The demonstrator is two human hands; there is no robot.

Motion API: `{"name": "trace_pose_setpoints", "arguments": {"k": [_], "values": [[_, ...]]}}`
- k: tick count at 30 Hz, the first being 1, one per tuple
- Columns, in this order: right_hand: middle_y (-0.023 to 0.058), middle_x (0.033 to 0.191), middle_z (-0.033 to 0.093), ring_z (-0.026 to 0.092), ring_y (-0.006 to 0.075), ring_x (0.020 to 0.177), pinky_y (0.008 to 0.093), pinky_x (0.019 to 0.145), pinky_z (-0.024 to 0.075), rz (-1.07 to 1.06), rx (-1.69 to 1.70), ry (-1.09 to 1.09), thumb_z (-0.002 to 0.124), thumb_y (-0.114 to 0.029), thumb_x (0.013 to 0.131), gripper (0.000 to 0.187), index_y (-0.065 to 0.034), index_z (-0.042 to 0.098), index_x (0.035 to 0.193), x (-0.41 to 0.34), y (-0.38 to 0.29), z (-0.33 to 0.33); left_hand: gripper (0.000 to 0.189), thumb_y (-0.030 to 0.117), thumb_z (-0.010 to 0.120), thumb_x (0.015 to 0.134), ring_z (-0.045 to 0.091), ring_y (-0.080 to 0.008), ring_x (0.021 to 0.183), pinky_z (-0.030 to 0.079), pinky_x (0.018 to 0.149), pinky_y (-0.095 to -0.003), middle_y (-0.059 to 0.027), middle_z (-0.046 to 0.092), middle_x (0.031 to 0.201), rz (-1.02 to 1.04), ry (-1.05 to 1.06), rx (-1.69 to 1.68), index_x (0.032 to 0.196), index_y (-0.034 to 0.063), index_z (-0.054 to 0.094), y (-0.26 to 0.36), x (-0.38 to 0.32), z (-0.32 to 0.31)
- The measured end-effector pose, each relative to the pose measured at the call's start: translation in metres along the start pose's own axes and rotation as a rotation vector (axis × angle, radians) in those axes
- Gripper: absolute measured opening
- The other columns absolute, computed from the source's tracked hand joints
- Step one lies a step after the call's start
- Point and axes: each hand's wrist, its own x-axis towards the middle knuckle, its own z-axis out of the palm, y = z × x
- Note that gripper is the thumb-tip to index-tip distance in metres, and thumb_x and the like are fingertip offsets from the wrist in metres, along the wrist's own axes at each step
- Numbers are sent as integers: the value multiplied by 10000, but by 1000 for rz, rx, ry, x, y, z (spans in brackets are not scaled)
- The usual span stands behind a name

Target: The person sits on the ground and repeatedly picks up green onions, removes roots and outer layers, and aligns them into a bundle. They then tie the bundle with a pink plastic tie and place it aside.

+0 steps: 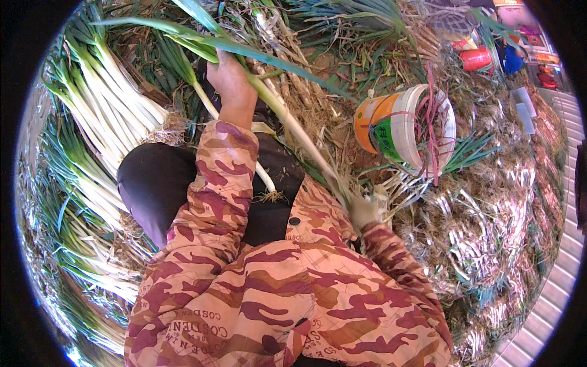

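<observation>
Near its green leaves, a long Welsh onion is gripped in my left hand. Its white stalk slants down to the right, across the edge of my jacket. My right hand is at the root end of that stalk, blurred, so its fingers and grip are unclear. Across my dark trousers lies a second Welsh onion, partly hidden behind my left forearm, its roots towards me. Left of my knee rests a bundle of pale-stemmed onions, with more onions below it.
A white, orange and green plastic bucket leans at the right with reddish strips hanging over its rim. Unpeeled onions lie ahead. Root and skin scraps cover the ground at right, towards a ridged pale edge. A red package lies far right.
</observation>
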Motion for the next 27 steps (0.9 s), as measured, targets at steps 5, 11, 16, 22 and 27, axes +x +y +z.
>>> {"name": "trace_pose_setpoints", "arguments": {"k": [5,11,16,22,27], "values": [[270,1263,763,730,462,1193,548,989,576,-164,-162,-518,590,-360,1004,521,-50,719,1403,-4,65,103,292,246,575,1154,614,-206,908,500,804,-381,-74,672,1098,-82,40,130,1274,-16,624,-10,-5,-2],[263,1060,757,744,451,997,582,849,570,28,287,209,631,-430,1031,449,-11,740,1154,2,-64,-116,370,368,567,1154,628,-207,931,515,802,-379,-62,673,1091,-145,46,187,1268,23,634,-11,-23,6],[131,873,671,694,319,777,462,710,559,-302,535,515,811,-283,931,371,-25,667,1155,34,-179,-244,441,488,520,1151,635,-232,800,492,618,-406,-88,689,994,-494,-6,62,1123,61,628,-1,-53,19],[-20,665,572,510,125,519,320,491,412,-565,1528,-1009,783,-231,956,211,-66,653,939,55,-153,-216,522,592,542,1100,532,-170,556,478,492,-352,-29,489,687,-931,-1056,-788,938,96,557,6,-9,-15],[42,781,629,580,153,669,340,613,474,-315,1283,-875,787,-316,951,307,-38,658,965,31,-116,-179,547,622,486,1100,494,-179,529,452,488,-373,-19,486,680,-861,-926,-831,918,108,530,-8,22,-34]]}}
